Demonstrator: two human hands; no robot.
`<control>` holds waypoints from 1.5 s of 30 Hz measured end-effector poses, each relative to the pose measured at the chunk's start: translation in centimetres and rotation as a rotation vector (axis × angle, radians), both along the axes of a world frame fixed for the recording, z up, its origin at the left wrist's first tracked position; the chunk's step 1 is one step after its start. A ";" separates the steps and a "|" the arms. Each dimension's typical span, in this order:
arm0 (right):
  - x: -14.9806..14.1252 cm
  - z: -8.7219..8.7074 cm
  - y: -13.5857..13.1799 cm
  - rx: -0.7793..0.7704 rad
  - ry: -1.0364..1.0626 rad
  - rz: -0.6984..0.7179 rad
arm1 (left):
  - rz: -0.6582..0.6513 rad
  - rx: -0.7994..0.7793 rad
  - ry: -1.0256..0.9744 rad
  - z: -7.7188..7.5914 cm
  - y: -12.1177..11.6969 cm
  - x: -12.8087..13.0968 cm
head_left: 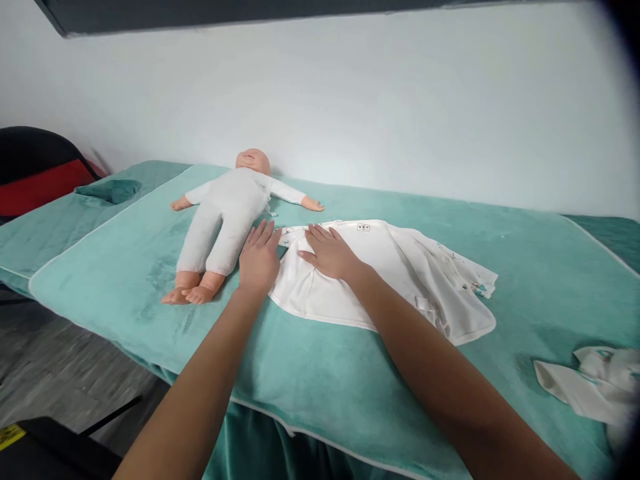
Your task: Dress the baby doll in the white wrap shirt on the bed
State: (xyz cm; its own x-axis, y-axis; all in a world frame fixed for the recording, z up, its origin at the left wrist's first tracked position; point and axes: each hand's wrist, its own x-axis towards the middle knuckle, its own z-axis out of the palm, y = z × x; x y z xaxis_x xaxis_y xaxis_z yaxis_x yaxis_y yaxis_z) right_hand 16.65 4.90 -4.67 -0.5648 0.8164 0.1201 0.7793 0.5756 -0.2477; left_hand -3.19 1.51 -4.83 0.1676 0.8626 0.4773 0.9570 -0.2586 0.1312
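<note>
A small white baby shirt (345, 300) lies spread open on the green cover, its plain inner side up and a neck label showing. My right hand (329, 252) rests flat on its left part, fingers stretched out. At the end of the shirt's left sleeve, my left hand (260, 257) lies with its fingers extended, touching the cuff or the cover beside it. Just left of that hand, a baby doll (235, 200) with a white cloth body lies on its back, arms spread. The shirt's right sleeve (465, 267) stretches out to the right.
A green padded cover (525, 267) is spread over the bed against a white wall (400, 113). Crumpled white cloth (600, 383) with a print lies at the right edge. A black chair (40, 150) with something red stands at the far left; another dark object (55, 450) is lower left.
</note>
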 end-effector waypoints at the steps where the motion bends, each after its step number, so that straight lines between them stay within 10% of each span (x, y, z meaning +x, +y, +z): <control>1: 0.0 0.0 0.0 0.007 0.001 -0.001 | -0.052 0.007 0.010 -0.1 -0.1 0.3; 9: 1.7 -0.5 -1.8 0.017 0.027 -0.127 | 0.073 -0.004 -0.003 0.1 -1.1 1.2; 16: 9.8 0.5 -6.7 -0.193 0.276 -0.129 | 0.126 0.060 -0.002 0.2 -1.5 1.2; 23: 20.7 2.2 -5.8 0.114 0.492 -0.879 | -0.010 0.137 -0.181 0.8 -2.4 2.0; 29: 22.0 0.7 -5.0 0.026 0.416 -0.833 | -0.236 -0.081 -0.625 2.1 -8.5 11.3; 36: 25.1 0.3 -5.9 0.101 0.188 -0.950 | -0.634 -0.198 -0.258 0.3 -13.0 25.7; 45: 28.6 0.1 -6.7 0.022 0.429 -1.055 | -0.455 -0.167 -0.493 -0.8 -11.6 26.7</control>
